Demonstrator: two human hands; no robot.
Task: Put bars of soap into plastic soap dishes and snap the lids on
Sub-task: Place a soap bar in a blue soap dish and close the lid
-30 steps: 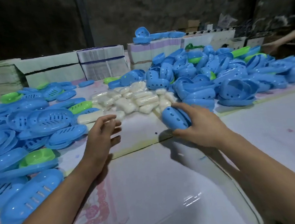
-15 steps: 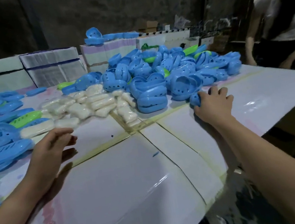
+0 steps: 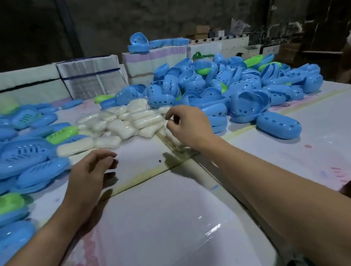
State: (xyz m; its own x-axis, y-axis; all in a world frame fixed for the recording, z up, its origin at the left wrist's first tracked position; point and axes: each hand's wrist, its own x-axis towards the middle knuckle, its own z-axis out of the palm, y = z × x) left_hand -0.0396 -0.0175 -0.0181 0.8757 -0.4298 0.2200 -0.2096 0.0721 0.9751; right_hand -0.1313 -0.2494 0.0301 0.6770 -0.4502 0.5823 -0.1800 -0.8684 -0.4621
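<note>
soap pile [image 3: 123,122]: just left of my right hand [image 3: 188,127], bars' long axes mostly left-right
right hand: nearer, fingers loosely curled, holding nothing
left hand [image 3: 87,175]: relaxed, empty, short of the pile

One wide-angle view only, from the person's head, looking forward and down over the worktop [image 3: 203,228]. Both forearms reach in from the bottom edge, close to the lens. Beyond the soap pile [image 3: 123,123], at mid-distance, the view runs to the dark back wall [image 3: 156,10]. Straight edges bow near the borders.
</note>
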